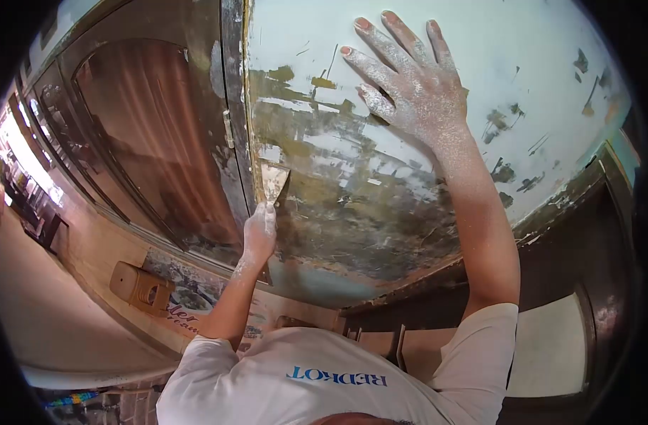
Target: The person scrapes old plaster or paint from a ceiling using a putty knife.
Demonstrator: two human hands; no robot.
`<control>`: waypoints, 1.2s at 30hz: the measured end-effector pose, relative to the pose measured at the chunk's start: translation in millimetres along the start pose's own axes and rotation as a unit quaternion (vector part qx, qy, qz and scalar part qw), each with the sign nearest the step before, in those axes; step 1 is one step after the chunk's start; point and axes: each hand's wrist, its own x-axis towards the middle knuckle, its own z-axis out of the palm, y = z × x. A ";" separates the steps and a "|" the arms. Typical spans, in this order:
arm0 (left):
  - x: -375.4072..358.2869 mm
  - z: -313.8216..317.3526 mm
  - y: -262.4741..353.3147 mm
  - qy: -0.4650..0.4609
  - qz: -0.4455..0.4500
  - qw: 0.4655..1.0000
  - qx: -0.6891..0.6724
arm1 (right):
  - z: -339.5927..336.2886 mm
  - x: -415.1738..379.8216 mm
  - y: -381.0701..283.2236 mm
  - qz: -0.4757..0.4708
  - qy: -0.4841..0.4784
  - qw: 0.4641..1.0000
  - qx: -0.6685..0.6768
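My left hand grips the handle of a putty knife, whose wide blade lies against a scraped, brown-green patch of the wall. Spread flat on the pale painted part of the wall, higher up, is my right hand; its fingers are apart and it holds nothing. White dust coats both hands and forearms. My white shirt with blue lettering fills the bottom of the view.
A dark brown door with an arched panel adjoins the wall on the left. A tan plastic stool stands on the floor beyond it. Dark woodwork borders the wall on the right.
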 end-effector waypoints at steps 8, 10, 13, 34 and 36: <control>-9.9 4.0 -16.7 -0.175 -0.276 0.886 -0.329 | 13.0 -4.6 4.9 0.000 0.055 0.995 0.086; -7.0 0.8 -14.2 -0.198 -0.249 0.889 -0.330 | -2.4 0.7 -1.8 0.002 0.039 0.999 0.038; 13.1 -3.8 -7.1 -0.133 -0.126 0.960 -0.211 | -0.6 0.7 -0.5 0.001 0.042 0.998 0.044; 11.6 -3.6 11.1 -0.107 -0.201 0.933 -0.278 | 11.1 -5.5 5.4 0.006 0.073 0.988 0.137; 3.9 -3.1 7.6 -0.124 -0.228 0.925 -0.278 | 12.7 -6.5 5.6 0.003 0.067 0.989 0.131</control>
